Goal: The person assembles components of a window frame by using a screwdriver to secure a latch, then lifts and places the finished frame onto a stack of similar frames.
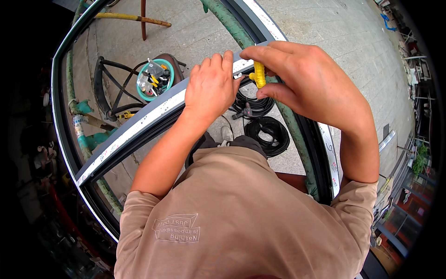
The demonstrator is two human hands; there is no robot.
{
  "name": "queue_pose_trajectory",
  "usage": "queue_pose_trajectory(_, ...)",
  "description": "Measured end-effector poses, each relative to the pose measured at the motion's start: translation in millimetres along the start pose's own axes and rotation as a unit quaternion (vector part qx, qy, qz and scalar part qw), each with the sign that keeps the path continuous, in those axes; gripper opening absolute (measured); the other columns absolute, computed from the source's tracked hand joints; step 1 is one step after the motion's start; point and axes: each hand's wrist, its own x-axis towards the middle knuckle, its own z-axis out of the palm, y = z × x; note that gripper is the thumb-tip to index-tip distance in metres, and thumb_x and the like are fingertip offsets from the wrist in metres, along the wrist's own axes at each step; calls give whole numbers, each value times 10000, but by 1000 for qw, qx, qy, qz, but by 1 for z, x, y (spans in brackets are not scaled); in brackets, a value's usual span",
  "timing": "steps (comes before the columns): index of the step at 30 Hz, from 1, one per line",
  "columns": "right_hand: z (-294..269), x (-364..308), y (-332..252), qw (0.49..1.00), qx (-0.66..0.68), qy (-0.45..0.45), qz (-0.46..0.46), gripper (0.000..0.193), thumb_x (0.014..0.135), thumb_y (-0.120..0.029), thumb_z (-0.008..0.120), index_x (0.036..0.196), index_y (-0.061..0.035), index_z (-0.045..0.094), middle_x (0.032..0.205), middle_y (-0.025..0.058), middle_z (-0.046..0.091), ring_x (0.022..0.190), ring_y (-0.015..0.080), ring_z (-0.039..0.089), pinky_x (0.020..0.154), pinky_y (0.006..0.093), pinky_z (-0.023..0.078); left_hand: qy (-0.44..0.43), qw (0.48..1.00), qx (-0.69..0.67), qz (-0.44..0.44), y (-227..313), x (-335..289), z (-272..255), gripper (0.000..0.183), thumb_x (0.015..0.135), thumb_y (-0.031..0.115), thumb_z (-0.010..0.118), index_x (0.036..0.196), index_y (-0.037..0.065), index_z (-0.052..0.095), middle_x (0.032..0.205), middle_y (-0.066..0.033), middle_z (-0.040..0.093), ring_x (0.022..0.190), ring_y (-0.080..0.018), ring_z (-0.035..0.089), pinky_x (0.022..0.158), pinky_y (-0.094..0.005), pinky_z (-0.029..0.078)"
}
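- My left hand [211, 88] lies over the grey metal crossbar with a speckled white band [148, 117], fingers together across it; whether it grips or only steadies, I cannot tell.
- My right hand [311, 79], above the crossbar's far right end, holds a small tool with a ridged bright-yellow handle [259, 74] between thumb and fingers (the pale piece at its tip is too small to identify).
- The crossbar appears already in position, its right end meeting the white-banded metal side bar [265, 21]; a black strip [148, 131] runs along its near edge.
- Work looks under way at that junction, judging by the tool there. I cannot tell how much is finished inside it, or how much is left.
- Beyond the crossbar's left stretch, a round teal plastic tub [171, 74] carries assorted small parts.
- Below the crossbar's right end, a coil of glossy black tubing or cable [278, 142] lies on the floor, apparently unused.
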Motion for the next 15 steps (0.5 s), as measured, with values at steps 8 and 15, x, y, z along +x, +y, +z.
queue_pose_trajectory(8, -2, 7, -11, 985, -170, 25, 5, 350, 771, -322, 834, 914, -35, 693, 861, 97, 670, 766, 313, 649, 637, 430, 510, 0, 1000, 21, -8, 3, -1, -4, 598, 847, 276, 764, 1330, -5, 552, 1000, -114, 610, 954, -292, 631, 807, -429, 487)
queue_pose_trajectory(15, 17, 22, -14, 975, -92, -35, 198, 235, 886, -265, 745, 826, -38, 737, 556, 133, 627, 596, 381, 664, 613, 459, 546, 8, 999, -20, -28, 4, 1, 0, 409, 909, 185, 628, 1286, 30, 592, 996, -148, 624, 959, -345, 617, 816, -474, 480)
